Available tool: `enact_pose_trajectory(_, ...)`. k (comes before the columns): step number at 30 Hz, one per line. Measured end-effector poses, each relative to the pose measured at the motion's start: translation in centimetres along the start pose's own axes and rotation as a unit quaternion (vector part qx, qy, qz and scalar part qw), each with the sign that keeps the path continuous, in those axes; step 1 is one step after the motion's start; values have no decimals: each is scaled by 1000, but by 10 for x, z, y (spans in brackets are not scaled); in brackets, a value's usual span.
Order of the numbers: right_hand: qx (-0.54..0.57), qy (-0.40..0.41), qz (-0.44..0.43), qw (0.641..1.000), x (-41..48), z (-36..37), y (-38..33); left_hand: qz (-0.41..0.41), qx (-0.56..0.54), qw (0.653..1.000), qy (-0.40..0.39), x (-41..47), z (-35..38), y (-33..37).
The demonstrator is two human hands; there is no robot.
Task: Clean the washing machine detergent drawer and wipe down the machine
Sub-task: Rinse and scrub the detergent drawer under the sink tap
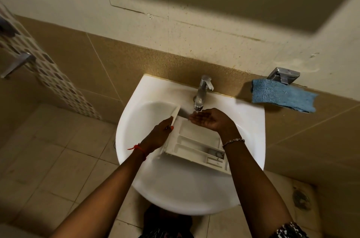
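At the far left, a strip of patterned tiles (48, 74) runs down the wall, with a metal bar (17, 65) jutting out beside it, and pale floor tiles (58, 169) spread below. Further in, the left hand (158, 133), with a red thread (138, 149) tied at its wrist, reaches into the white sink (175, 194). Its fingers (169, 120) are curled round the raised left wall of the detergent drawer (194, 146), with the thumb laid on the outer face. The drawer is white plastic and lies slanted in the basin. Its open compartments face up, one end is under the spout, and the end with the smaller compartments is towards the person on the right. Behind it, the chrome tap (202, 91) stands at the back rim of the sink, its spout pointing down over the basin. Whether water is running cannot be made out. Directly beneath the spout the right hand (210, 118) is held palm up above the drawer's far end, gently cupped. Its fingers are relaxed and nearly straight, holding nothing. A beaded bracelet (232, 141) circles that wrist. To the right of the sink, a blue cloth (282, 95) lies draped on the tiled ledge, well apart from both hands. A metal wall fitting (283, 76) is mounted just above the cloth's upper edge.
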State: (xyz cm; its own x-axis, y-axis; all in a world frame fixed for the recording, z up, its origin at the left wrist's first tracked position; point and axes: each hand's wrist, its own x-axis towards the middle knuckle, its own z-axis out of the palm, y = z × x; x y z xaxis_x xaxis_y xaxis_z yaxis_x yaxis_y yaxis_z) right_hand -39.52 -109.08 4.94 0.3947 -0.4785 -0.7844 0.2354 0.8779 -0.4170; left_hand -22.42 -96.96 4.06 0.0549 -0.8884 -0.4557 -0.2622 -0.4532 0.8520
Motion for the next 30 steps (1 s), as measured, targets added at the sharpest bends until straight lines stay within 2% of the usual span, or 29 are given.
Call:
enact_pose_trajectory(2,94,-5,-23,995,4,-3,1,0,1,1000,0,0,0,0)
enact_pose_trajectory(4,133,-23,-37,990,6,-1,4,1,4,1000,-1,0,0,-1)
enact_pose_trajectory(8,152,-39,-55,986,8,7,11,4,12,1000,-3,0,0,-1)
enact_pose_trajectory(11,102,-38,-23,994,7,6,12,6,13,1000,-3,-1,0,-1)
enact_pose_trajectory(13,21,-49,16,998,3,0,12,6,12,1000,-4,-1,0,0)
enact_pose_trajectory(15,-125,-50,62,989,-4,-7,10,9,13,1000,-6,-1,0,0)
enact_pose_trajectory(17,-279,-39,100,954,-12,-12,7,12,19,1000,-5,-3,-1,0)
enact_pose_trajectory(19,-430,-10,105,896,-23,-18,2,16,24,1000,-3,-3,0,0)
enact_pose_trajectory(21,-518,43,55,853,-29,-27,-2,16,33,999,-3,-3,-1,0)
enact_pose_trajectory(22,-524,69,26,848,-30,-32,-3,16,36,999,-5,-2,-1,0)
enact_pose_trajectory(26,-487,100,10,868,-31,-42,2,15,47,999,-10,-3,-2,0)
enact_pose_trajectory(28,-441,104,-10,892,-30,-40,8,17,48,999,-11,-3,-2,1)
enact_pose_trajectory(30,-350,115,-65,927,-24,-38,14,18,50,999,-10,-4,-2,1)
